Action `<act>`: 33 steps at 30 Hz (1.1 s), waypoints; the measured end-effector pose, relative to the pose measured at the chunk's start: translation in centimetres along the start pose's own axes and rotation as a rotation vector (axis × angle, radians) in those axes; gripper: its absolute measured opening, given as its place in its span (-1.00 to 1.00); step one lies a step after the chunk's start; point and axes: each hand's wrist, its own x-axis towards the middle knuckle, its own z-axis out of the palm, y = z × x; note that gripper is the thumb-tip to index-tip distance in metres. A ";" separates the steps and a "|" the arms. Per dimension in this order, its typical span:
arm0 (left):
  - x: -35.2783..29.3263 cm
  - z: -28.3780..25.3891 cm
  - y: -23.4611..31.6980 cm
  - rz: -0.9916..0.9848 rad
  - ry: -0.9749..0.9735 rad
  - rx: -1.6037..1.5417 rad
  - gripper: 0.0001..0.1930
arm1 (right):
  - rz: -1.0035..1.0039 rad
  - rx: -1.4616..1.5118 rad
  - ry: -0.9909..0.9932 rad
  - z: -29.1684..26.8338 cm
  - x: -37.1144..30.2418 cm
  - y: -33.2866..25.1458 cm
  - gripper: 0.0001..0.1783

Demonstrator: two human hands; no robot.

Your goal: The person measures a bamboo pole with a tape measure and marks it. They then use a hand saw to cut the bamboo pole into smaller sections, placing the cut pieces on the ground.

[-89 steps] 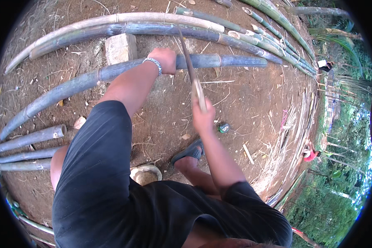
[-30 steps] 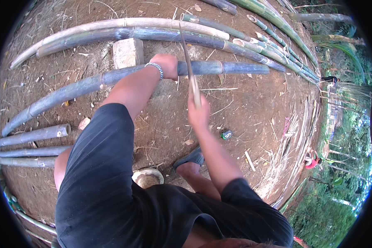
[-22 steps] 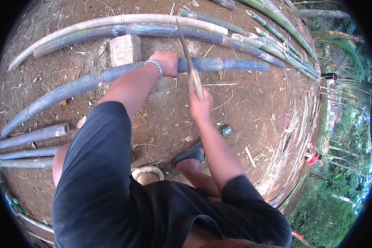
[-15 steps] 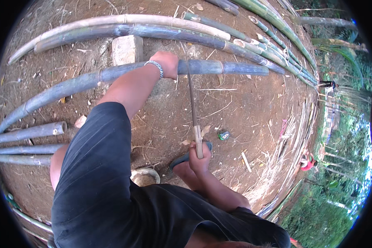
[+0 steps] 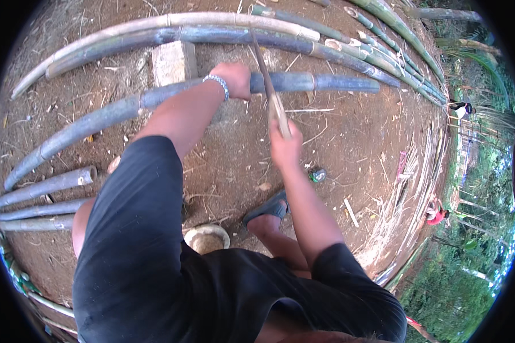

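Note:
A long grey-green bamboo pole (image 5: 114, 111) lies across the dirt in front of me. My left hand (image 5: 234, 80), with a beaded bracelet at the wrist, presses down on this pole. My right hand (image 5: 283, 146) grips the pale wooden handle of a long-bladed knife (image 5: 266, 77). The blade points up and away, its edge meeting the pole just right of my left hand. My foot in a dark sandal (image 5: 266, 208) stands on the ground below.
More bamboo poles (image 5: 212, 28) lie side by side beyond the one I hold, and several cut ends (image 5: 51, 183) lie at the left. A pale stone block (image 5: 171, 60) sits under the poles. A small round bowl (image 5: 207, 237) and a small dark object (image 5: 317, 174) rest on the dirt.
My right hand has swung the knife back up from low near my foot, so the blade is against the pole again. My left hand stays on the pole.

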 end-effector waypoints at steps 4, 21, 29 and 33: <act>0.1 -0.4 -1.0 0.008 -0.023 -0.003 -0.39 | -0.045 -0.091 0.042 0.7 -2.6 1.9 -0.77; -1.0 -0.4 -2.0 -0.015 0.014 0.005 -0.39 | 0.001 -0.129 0.011 0.2 -4.3 2.9 -0.84; -0.5 -2.0 -2.9 -0.071 0.011 0.027 -0.41 | -0.069 -0.064 -0.010 1.0 -2.2 2.5 -0.84; 0.6 -0.1 -0.1 0.025 0.018 -0.024 -0.41 | -0.017 -0.017 0.025 -0.1 -0.5 -0.9 -0.83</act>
